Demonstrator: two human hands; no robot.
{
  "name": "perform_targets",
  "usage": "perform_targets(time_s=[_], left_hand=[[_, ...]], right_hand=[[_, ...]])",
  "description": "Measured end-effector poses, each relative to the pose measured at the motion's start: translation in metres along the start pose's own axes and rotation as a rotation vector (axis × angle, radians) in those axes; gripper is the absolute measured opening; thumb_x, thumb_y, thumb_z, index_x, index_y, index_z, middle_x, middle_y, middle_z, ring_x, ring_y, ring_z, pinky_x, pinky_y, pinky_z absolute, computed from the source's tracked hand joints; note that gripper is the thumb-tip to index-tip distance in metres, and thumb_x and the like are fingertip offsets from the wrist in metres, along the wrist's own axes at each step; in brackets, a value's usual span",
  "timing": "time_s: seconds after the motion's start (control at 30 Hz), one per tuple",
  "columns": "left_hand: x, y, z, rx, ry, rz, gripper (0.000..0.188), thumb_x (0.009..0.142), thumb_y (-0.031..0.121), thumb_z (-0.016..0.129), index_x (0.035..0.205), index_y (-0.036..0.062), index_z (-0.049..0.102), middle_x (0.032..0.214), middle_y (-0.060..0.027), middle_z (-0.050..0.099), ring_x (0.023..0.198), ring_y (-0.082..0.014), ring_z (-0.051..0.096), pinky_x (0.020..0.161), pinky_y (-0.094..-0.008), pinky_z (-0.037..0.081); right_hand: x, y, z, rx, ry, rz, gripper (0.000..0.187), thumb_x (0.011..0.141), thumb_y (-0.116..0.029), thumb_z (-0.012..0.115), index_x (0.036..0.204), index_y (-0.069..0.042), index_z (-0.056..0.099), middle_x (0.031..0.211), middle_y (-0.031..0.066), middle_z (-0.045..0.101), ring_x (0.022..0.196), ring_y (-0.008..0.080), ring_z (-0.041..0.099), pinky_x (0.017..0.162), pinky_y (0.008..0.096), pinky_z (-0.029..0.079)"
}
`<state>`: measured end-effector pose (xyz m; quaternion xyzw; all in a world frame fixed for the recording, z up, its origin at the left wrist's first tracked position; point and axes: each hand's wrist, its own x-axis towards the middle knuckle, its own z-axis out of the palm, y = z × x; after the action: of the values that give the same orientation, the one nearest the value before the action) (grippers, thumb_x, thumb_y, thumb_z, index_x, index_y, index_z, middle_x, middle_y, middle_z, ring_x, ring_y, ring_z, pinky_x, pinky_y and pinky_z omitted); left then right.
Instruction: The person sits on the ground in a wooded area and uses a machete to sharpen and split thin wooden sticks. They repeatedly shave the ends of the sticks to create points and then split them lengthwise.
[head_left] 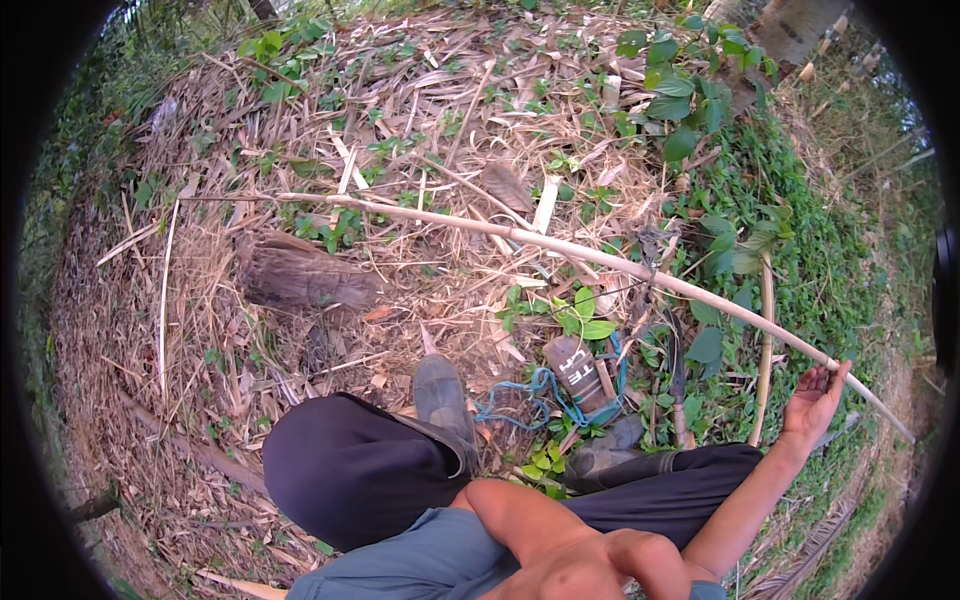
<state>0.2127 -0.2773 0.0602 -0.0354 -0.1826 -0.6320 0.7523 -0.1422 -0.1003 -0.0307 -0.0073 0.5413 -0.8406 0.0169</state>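
Note:
At the right, my right hand (812, 402) is closed on a long, pale, slender pole (600, 258), near its right end. The pole slants up and leftward across the ground, narrowing to a thin tip at the far left. My left arm is bent back toward my body, and part of my left hand (640, 560) shows very near at the lower edge. Its fingers are mostly hidden, so what it holds cannot be told. Between my boots and the pole lies a brown holder (578, 372) with white markings, with a blue cord (540, 386) looped beside it.
My grey boots (440, 398) stand among dry leaves and stalks. A short weathered log (305, 275) lies ahead to the left. Another pale stick (766, 345) stands near my right arm among green creepers. A tree trunk (795, 40) rises at the far right.

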Motion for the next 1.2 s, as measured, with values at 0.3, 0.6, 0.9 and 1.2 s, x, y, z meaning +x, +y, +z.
perform_targets(time_s=[0.3,0.6,0.9,1.2], left_hand=[[0.05,-0.124,-0.108,0.665,0.331,-0.005,0.013,0.091,0.01,0.055,0.083,0.0012,0.049,0.081,-0.0064,0.044,0.08,-0.0153,0.042,0.074,-0.0329,0.037],[0.091,-0.127,-0.374,0.756,0.973,-0.455,0.056,0.098,0.039,0.051,0.137,0.0007,0.04,0.124,-0.0165,0.047,0.108,-0.0248,0.05,0.095,-0.0465,0.047],[0.108,-0.124,-0.338,0.384,0.709,-0.249,0.042,0.104,0.04,0.045,0.127,0.0055,0.05,0.119,-0.0113,0.065,0.09,-0.0185,0.067,0.074,-0.0338,0.056],[0.115,-0.116,-0.327,0.635,0.568,-0.224,0.03,0.105,0.02,0.05,0.128,0.0007,0.054,0.109,-0.0148,0.071,0.07,-0.0138,0.067,0.059,-0.0244,0.056]], right_hand=[[0.025,-0.032,-0.031,-0.015,0.171,-0.057,0.035,0.088,-0.034,0.079,0.101,-0.006,0.063,0.089,0.0032,0.064,0.073,0.0104,0.062,0.062,0.0222,0.059],[0.069,-0.066,-0.127,0.05,0.295,-0.134,0.031,0.099,-0.033,0.064,0.115,-0.007,0.066,0.101,0.005,0.068,0.089,0.0176,0.066,0.077,0.0331,0.058],[0.104,-0.063,-0.196,0.021,0.504,-0.073,0.035,0.105,-0.038,0.051,0.114,-0.009,0.069,0.097,0.0025,0.071,0.083,0.0158,0.065,0.073,0.0321,0.053],[0.127,-0.063,-0.244,0.016,0.456,-0.04,0.043,0.107,-0.041,0.041,0.111,-0.011,0.072,0.083,0.0011,0.067,0.071,0.0143,0.061,0.064,0.0301,0.053]])
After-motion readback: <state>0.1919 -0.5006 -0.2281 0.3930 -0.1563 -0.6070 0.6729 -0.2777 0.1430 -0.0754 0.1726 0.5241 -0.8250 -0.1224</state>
